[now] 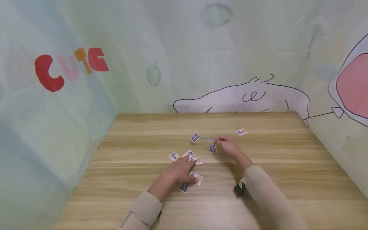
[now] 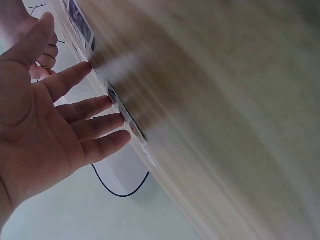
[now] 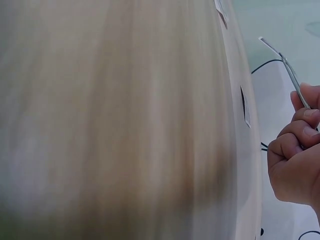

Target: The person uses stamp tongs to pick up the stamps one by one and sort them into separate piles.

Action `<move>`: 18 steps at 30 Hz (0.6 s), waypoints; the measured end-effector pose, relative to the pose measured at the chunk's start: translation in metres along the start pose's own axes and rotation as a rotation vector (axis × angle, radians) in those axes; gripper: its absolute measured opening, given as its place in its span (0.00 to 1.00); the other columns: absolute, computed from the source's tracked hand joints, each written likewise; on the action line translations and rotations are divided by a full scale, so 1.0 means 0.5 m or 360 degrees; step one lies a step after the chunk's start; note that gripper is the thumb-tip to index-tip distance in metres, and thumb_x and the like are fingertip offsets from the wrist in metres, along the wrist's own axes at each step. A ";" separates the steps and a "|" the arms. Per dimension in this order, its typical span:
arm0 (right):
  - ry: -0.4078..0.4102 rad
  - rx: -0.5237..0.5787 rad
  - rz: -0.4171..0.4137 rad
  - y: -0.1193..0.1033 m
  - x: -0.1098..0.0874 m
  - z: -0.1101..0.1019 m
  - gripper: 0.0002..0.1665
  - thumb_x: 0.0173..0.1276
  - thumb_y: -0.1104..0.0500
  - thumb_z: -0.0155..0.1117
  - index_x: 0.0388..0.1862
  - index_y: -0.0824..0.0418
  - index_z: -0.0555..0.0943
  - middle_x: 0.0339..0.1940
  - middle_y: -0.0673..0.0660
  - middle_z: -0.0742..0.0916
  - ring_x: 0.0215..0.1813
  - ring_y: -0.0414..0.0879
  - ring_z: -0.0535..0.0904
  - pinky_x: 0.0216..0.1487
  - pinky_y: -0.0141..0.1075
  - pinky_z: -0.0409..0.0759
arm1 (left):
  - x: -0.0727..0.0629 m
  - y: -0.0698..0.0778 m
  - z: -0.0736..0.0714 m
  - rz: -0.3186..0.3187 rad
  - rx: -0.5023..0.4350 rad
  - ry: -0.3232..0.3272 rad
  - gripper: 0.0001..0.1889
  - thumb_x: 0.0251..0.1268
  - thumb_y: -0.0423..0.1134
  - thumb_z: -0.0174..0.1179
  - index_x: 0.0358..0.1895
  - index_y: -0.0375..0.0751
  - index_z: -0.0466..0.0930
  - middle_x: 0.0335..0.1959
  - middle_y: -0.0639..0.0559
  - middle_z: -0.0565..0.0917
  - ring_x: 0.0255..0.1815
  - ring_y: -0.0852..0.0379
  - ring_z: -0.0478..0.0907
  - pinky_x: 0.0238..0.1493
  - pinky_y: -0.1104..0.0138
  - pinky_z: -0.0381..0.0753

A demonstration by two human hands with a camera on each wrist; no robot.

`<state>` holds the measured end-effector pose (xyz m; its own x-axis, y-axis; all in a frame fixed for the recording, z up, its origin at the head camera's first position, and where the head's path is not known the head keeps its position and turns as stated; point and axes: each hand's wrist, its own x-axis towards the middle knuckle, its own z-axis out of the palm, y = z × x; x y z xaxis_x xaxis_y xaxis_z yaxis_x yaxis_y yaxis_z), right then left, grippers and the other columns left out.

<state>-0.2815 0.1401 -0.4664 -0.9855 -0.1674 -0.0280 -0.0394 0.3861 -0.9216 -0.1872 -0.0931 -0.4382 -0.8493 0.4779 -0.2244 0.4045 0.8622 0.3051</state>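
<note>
My right hand point(image 1: 227, 145) pinches a pair of slim metal tweezers point(image 1: 206, 139). At their tips a small dark-faced square card point(image 1: 195, 137) with a white border is held clear of the table; the right wrist view shows this card point(image 3: 269, 46) edge-on. My left hand point(image 1: 181, 169) lies low over the table with its fingers spread. Its fingertips touch or nearly touch light printed cards point(image 1: 198, 160), and its thumb is at another light card point(image 1: 196, 178). Beside the thumb a dark card point(image 1: 184, 187) is partly covered. In the left wrist view a card point(image 2: 127, 115) has a serrated edge.
Under the tweezers and right hand lies another dark card point(image 1: 212, 148). A light card point(image 1: 242, 132) sits farther back to the right. The wooden table point(image 1: 138, 134) meets a printed curtain point(image 1: 138, 48) behind. A black device point(image 1: 239, 189) is by the right sleeve.
</note>
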 end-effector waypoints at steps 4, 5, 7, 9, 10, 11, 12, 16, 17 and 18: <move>0.0017 0.0008 0.0008 0.005 0.017 0.015 0.11 0.61 0.61 0.59 0.35 0.68 0.81 0.24 0.54 0.77 0.27 0.45 0.67 0.27 0.33 0.66 | 0.000 -0.002 0.001 -0.0002 -0.0006 -0.0007 0.37 0.53 0.58 0.62 0.65 0.42 0.68 0.64 0.37 0.65 0.64 0.39 0.61 0.63 0.49 0.60; 0.0013 0.0024 0.0015 0.006 0.021 0.019 0.10 0.61 0.61 0.60 0.35 0.68 0.81 0.24 0.55 0.77 0.28 0.45 0.67 0.28 0.33 0.67 | 0.000 -0.001 0.001 -0.0001 -0.0003 -0.0005 0.37 0.53 0.58 0.62 0.65 0.41 0.68 0.64 0.37 0.65 0.64 0.39 0.61 0.63 0.49 0.59; 0.0002 0.0066 0.0033 0.004 0.031 0.026 0.10 0.61 0.61 0.60 0.35 0.68 0.81 0.27 0.55 0.80 0.31 0.46 0.70 0.32 0.34 0.69 | 0.000 -0.001 0.001 -0.0001 0.0007 -0.0001 0.37 0.54 0.58 0.62 0.64 0.40 0.68 0.64 0.36 0.65 0.64 0.38 0.60 0.64 0.49 0.58; -0.0011 0.0098 0.0046 0.000 0.036 0.032 0.10 0.61 0.61 0.59 0.35 0.69 0.81 0.30 0.57 0.81 0.35 0.48 0.72 0.37 0.36 0.71 | 0.000 0.001 0.000 0.0004 0.0027 0.0010 0.37 0.54 0.58 0.62 0.64 0.40 0.69 0.64 0.36 0.64 0.65 0.37 0.59 0.64 0.49 0.58; -0.0016 0.0111 0.0056 -0.003 0.039 0.034 0.10 0.61 0.61 0.60 0.35 0.69 0.81 0.31 0.57 0.82 0.36 0.48 0.73 0.39 0.37 0.71 | 0.001 0.003 0.000 0.0002 0.0035 0.0015 0.37 0.54 0.58 0.62 0.64 0.40 0.69 0.65 0.36 0.64 0.65 0.37 0.58 0.64 0.49 0.57; -0.0016 0.0117 0.0060 -0.005 0.042 0.036 0.10 0.61 0.61 0.60 0.35 0.69 0.81 0.32 0.58 0.82 0.37 0.49 0.74 0.41 0.37 0.71 | 0.002 0.004 0.000 -0.0001 0.0044 0.0017 0.37 0.54 0.58 0.62 0.64 0.40 0.69 0.65 0.35 0.63 0.66 0.37 0.57 0.64 0.49 0.57; -0.0019 0.0120 0.0058 -0.006 0.046 0.039 0.10 0.61 0.61 0.60 0.35 0.69 0.81 0.33 0.58 0.82 0.39 0.50 0.74 0.43 0.38 0.71 | 0.003 0.005 0.000 -0.0004 0.0048 0.0018 0.37 0.54 0.58 0.62 0.64 0.39 0.69 0.65 0.35 0.63 0.66 0.37 0.57 0.65 0.49 0.57; -0.0048 0.0094 0.0038 -0.015 0.060 0.049 0.10 0.61 0.61 0.60 0.35 0.68 0.81 0.35 0.58 0.83 0.40 0.51 0.75 0.45 0.40 0.72 | 0.006 0.009 0.002 0.0002 0.0056 0.0024 0.38 0.54 0.58 0.62 0.64 0.38 0.69 0.66 0.36 0.62 0.67 0.38 0.57 0.64 0.49 0.57; -0.0052 0.0082 0.0032 -0.018 0.064 0.052 0.10 0.61 0.61 0.60 0.35 0.68 0.81 0.35 0.58 0.83 0.41 0.51 0.74 0.46 0.41 0.72 | 0.007 0.009 0.003 0.0013 0.0064 0.0028 0.38 0.54 0.58 0.62 0.63 0.37 0.69 0.66 0.37 0.63 0.67 0.39 0.57 0.64 0.49 0.58; -0.0052 0.0068 0.0031 -0.021 0.068 0.054 0.10 0.61 0.60 0.60 0.36 0.67 0.81 0.35 0.58 0.83 0.42 0.51 0.74 0.46 0.42 0.72 | 0.007 0.010 0.004 0.0024 0.0066 0.0032 0.37 0.54 0.58 0.61 0.63 0.37 0.69 0.66 0.37 0.63 0.67 0.39 0.57 0.63 0.48 0.59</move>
<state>-0.3100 0.1057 -0.4681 -0.9801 -0.1899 -0.0582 -0.0123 0.3507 -0.9364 -0.1875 -0.0867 -0.4392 -0.8496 0.4875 -0.2012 0.4305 0.8614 0.2694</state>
